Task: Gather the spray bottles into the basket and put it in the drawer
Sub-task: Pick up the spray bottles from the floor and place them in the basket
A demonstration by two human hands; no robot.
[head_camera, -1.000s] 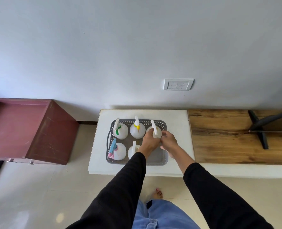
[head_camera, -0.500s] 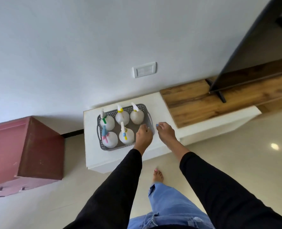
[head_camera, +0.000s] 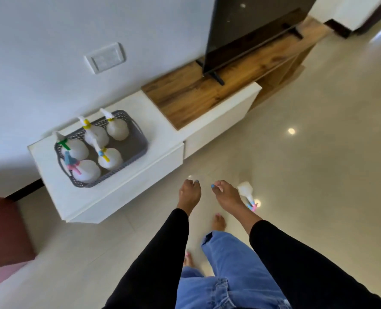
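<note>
A grey perforated basket (head_camera: 140, 139) stands on the white cabinet top (head_camera: 49, 161) at the left. In it stand several white spray bottles; one has a green collar (head_camera: 74, 148) and another a blue and yellow one (head_camera: 110, 158). One more white spray bottle (head_camera: 245, 189) with a pink and blue nozzle lies on the floor, partly hidden behind my right wrist. My left hand (head_camera: 189, 192) and my right hand (head_camera: 226, 195) hang over the floor in front of the cabinet, apart from the basket. Both hold nothing; their fingers are loosely curled.
The white cabinet's front panels (head_camera: 218, 128) are closed. A wooden shelf (head_camera: 185, 101) with a black TV (head_camera: 247, 30) runs to the right. A dark red box (head_camera: 4, 230) stands at the left. Glossy tiled floor (head_camera: 318, 163) spreads to the right; my bare feet are below.
Both hands have left the basket and drawn back over the floor. The view has swung right, bringing the TV and the bottle on the floor into sight.
</note>
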